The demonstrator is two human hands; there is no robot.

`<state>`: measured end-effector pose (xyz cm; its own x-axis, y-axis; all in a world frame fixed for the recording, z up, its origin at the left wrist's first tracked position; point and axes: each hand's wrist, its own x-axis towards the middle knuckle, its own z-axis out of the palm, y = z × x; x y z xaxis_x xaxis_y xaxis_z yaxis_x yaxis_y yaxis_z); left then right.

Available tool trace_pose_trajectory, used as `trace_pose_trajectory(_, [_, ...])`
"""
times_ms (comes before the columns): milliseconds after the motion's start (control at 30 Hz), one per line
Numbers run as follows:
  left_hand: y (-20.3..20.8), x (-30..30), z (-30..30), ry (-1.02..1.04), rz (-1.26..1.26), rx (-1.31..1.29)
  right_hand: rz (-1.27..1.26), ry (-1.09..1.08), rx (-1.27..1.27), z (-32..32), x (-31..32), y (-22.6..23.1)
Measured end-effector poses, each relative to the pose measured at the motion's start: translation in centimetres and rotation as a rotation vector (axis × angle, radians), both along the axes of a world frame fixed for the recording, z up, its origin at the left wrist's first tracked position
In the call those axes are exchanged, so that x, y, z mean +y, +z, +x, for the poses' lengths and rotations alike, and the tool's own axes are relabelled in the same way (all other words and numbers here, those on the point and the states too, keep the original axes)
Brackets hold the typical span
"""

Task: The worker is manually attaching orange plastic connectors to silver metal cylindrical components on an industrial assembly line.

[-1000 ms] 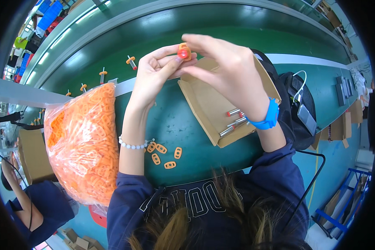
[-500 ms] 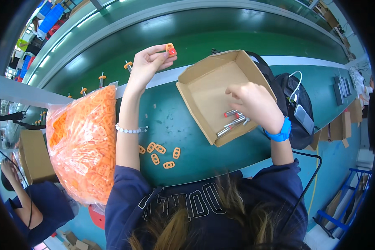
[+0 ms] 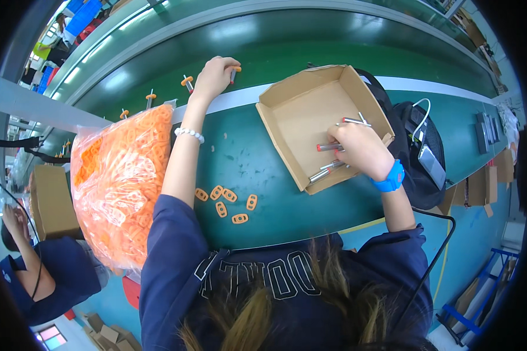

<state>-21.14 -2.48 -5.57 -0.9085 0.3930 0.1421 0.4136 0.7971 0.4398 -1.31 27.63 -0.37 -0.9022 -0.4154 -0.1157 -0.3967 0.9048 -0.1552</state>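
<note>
On the green belt beyond the table edge, my left hand (image 3: 214,77) pinches a red-ended metal rod with an orange oval link (image 3: 237,69) on it. The rod points down, its lower end at or close to the belt. My right hand (image 3: 360,146) reaches into a shallow cardboard box (image 3: 293,105), its fingers closed around a metal rod (image 3: 327,147) with a red end. More rods (image 3: 320,175) lie under and beside that hand, partly hidden. Several loose orange links (image 3: 229,195) are scattered on the green table between my arms.
A big clear bag of orange links (image 3: 120,193) stands left of my left arm. Rods with links (image 3: 187,82) stand in a row along the belt. Right of the box lies a black backpack (image 3: 418,134) with a cable. Another person (image 3: 52,269) sits at far left.
My left hand has turned over and lowered its rod and link toward the belt, red end down. My right hand has dropped onto the rods and closed.
</note>
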Motion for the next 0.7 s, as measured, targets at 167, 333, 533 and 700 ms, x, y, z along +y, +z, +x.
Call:
trace_pose_trajectory(167, [1.2,-2.2,4.4,0.111,0.067,0.072,-0.129,-0.005,-0.07,-0.5,-0.7,0.2])
trace_pose_trajectory(333, [5.8,-3.5,17.5,0.228,-0.328,-0.077,-0.069,0.108,0.101,-1.4,-1.6,-1.0])
trace_pose_trajectory(533, [6.4,-4.6,25.5,0.46,-0.295,-0.336,-0.037,0.174,0.152,-2.7,-2.8,0.6])
trace_pose_trajectory(700, [4.9,-6.1,25.8,0.39,-0.181,-0.433,-0.115,0.168,0.283,-4.0,-4.1,4.3])
